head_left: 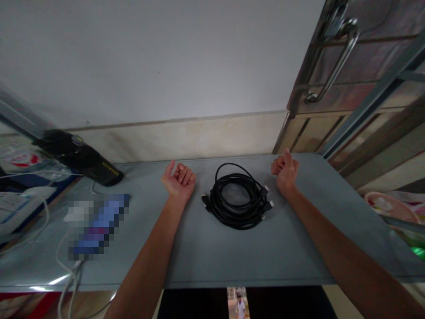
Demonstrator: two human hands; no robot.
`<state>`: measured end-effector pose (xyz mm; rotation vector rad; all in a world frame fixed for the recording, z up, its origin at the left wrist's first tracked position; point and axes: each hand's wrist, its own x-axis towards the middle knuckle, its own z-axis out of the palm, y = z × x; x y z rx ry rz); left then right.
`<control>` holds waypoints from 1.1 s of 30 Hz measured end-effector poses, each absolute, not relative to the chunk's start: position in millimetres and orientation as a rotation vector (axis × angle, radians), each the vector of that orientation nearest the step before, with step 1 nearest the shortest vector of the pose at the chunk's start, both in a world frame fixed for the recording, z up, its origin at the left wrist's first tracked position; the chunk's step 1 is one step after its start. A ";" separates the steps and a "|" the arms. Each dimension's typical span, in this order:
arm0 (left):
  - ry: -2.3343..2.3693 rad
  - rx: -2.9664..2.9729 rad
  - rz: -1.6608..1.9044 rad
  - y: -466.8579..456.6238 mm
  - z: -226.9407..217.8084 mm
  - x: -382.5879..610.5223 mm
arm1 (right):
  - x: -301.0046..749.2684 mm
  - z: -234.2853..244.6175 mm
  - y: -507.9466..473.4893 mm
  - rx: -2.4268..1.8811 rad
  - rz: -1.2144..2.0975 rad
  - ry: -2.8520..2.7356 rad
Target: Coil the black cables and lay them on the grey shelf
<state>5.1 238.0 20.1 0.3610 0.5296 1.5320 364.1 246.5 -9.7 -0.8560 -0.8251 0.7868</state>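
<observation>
Between my two hands, on the grey tabletop (199, 261), lies a coiled black cable (232, 219) with several connector ends sticking out at its sides. My left hand (179, 179) rests palm up to the left of the coil, apart from it. Its fingers are loosely curled, the thumb stands away from them, and the palm holds nothing. To the right of the coil, also apart from it, my right hand (286, 170) is closed with its fingers folded in and the thumb raised. Nothing shows in it.
A black cylindrical item (89, 159) leans at the back left. A pixelated blue phone-like object (102, 221) lies left, near white cables (71, 277). A white wall (166, 57) stands behind, a metal door handle (338, 66) at upper right, and a pink basin (392, 206) beyond the right edge.
</observation>
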 end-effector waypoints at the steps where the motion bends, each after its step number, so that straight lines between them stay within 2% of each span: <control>1: 0.534 0.363 1.530 237.8 20.5 5.2 | 363.8 -9.1 246.3 -0.864 0.785 -0.827; 33: 0.561 0.404 1.521 238.9 20.3 7.3 | 363.4 -8.4 244.7 -0.892 0.781 -0.849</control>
